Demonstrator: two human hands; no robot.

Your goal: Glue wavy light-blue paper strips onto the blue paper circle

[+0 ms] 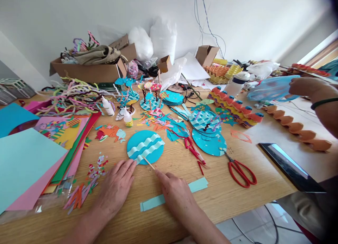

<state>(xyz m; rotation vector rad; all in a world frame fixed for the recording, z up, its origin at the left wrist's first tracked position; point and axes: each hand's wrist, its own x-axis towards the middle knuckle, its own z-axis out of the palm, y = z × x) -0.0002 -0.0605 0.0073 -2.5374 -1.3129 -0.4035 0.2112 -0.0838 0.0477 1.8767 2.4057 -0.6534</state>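
A blue paper disc (145, 149) lies on the wooden table, with light-blue wavy paper strips (148, 140) across it. My left hand (120, 177) lies at the disc's lower left edge, fingers extended and fingertips touching the end of the lower wavy strip. Pinched in my right hand (174, 187) is a thin wooden stick (149, 163), its tip against that lower strip. Beneath my right hand, flat light-blue paper strips (198, 185) lie on the table, partly covered by it.
Red-handled scissors (241, 172) and a black tablet (290, 166) lie to the right. White glue bottles (127, 118) stand behind the disc. Coloured paper sheets (31, 159) cover the left side. Another person's hand (299, 85) is at a blue plastic bag (273, 89).
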